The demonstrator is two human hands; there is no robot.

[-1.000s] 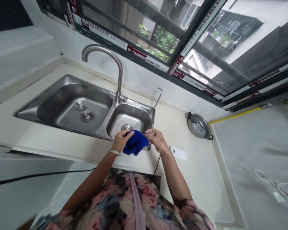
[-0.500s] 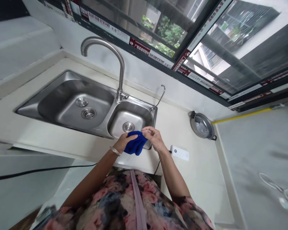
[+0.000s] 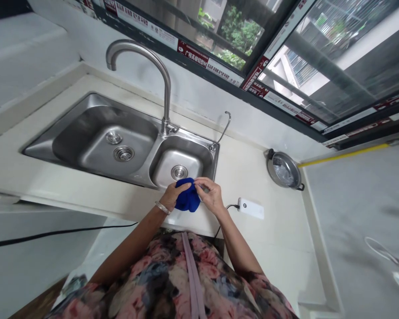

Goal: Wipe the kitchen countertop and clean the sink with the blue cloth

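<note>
A bunched blue cloth (image 3: 187,199) hangs between my hands, over the front edge of the small sink basin. My left hand (image 3: 173,195) grips its left side, thumb lying on top of the fabric. My right hand (image 3: 210,193) has thumb and fingertips pinched at the cloth's upper right edge, where a tiny pale spot shows. Whether that spot is part of the cloth or a separate small object is too small to tell.
Behind the hands lies a steel double sink (image 3: 142,177) with a tall curved faucet (image 3: 166,88) and a thin spout (image 3: 224,128). A white power bank (image 3: 252,208) with a black cable and a metal pot (image 3: 284,170) stand on the right counter (image 3: 272,235).
My right fingers have closed into a tighter pinch at the cloth's edge. The cloth has changed its folds slightly, and the camera view has shifted a little.
</note>
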